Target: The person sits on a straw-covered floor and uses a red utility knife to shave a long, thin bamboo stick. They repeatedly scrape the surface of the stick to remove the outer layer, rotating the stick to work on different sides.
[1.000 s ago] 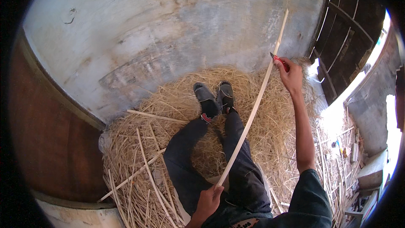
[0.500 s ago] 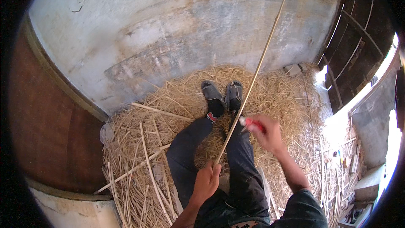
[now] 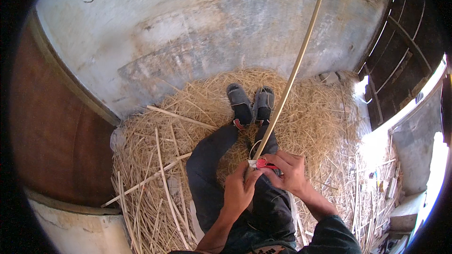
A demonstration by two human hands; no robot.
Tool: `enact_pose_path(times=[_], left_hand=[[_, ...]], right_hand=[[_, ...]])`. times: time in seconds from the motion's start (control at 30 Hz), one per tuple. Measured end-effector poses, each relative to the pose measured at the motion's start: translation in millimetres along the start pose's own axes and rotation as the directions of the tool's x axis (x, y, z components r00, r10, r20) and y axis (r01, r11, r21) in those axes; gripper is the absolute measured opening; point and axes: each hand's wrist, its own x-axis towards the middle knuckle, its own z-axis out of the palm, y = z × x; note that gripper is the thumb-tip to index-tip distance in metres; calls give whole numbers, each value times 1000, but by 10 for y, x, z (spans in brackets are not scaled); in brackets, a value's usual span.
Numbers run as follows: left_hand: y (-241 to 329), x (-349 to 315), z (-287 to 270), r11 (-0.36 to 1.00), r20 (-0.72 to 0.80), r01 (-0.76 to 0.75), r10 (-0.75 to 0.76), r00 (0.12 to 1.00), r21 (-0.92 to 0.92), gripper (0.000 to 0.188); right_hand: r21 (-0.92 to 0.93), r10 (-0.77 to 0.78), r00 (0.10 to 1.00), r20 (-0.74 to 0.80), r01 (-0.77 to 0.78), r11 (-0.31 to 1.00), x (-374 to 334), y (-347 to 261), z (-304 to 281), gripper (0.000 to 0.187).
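Observation:
A long, pale bamboo strip (image 3: 293, 76) slants up and away from my lap toward the far wall. My left hand (image 3: 239, 189) is closed around its near end, thumb and fingers pinching it. My right hand (image 3: 288, 171) grips a small red tool (image 3: 262, 162) with a pale, light-coloured tip. The tip lies against the strip just beyond my left fingers, and both hands nearly touch. A thin curled shaving (image 3: 254, 146) stands out beside the strip there. The tool's exact kind is hidden by my fingers.
Straw-like shavings (image 3: 320, 113) cover the floor around my sandalled feet (image 3: 263, 99). Several long strips (image 3: 162, 169) lie at the left. A stained wall (image 3: 188, 33) rises ahead, a brown panel (image 3: 61, 127) stands left, and dark boards (image 3: 400, 42) stand at the right.
My right hand has moved down and left with the red tool, from partway along the strip to its near end by my left hand. The strip's near end has risen slightly toward me.

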Motion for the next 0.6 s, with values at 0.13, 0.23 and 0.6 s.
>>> enact_pose_path(times=[0.13, 0.23, 0.6], left_hand=[[46, -9, -8, 999, -26, 18, -17, 1000, 39, 38], [65, -4, -4, 994, -61, -29, 36, 997, 103, 38], [77, -26, -11, 993, -115, -72, 82, 990, 89, 40]], right_hand=[[9, -26, 999, -23, 26, 1000, 10, -16, 2, 34], [-13, -24, 1000, -16, 24, 1000, -22, -10, -8, 35], [-66, -54, 998, -44, 51, 997, 63, -100, -122, 28]])
